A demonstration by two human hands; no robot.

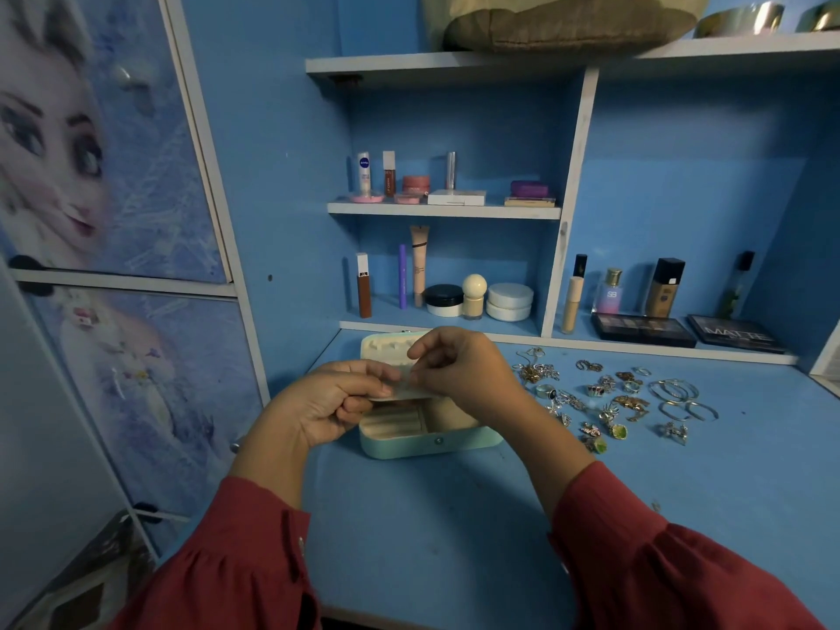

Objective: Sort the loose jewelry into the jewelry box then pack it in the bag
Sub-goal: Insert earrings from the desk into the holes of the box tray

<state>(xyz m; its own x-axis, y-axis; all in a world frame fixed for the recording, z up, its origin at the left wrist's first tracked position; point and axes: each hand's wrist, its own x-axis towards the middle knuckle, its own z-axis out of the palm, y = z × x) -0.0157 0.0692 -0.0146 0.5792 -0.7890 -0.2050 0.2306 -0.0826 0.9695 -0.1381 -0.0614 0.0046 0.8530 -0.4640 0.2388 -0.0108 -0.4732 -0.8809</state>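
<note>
Jewelry box (422,441): pale green case, lid thrown back, centre of the frame on the blue desk (454,516); cream-lined compartments partly hidden behind the hands.
Left hand (327,409): left of centre, over the box's left end; fingers curled, thumb and fingertips pinching one end of a small pale strip-like item (402,388).
Right hand (459,372): just right of centre, above the box; fingers bent, pinching the other end of the same item. Exactly what the item is cannot be told.
Loose jewelry (609,400): rings, chains, brooches and hoops scattered on the desk, right of centre, well apart from the box.
Governing relation: the pile lies to the right of both hands; the right hand is the nearer, the box directly beneath both.
Long axis of box: runs left to right across the frame.
Bag: a brown fabric object (568,25) on the top shelf, upper centre; possibly the bag, not certain.
Progress, as judged: sorting barely begun.
</note>
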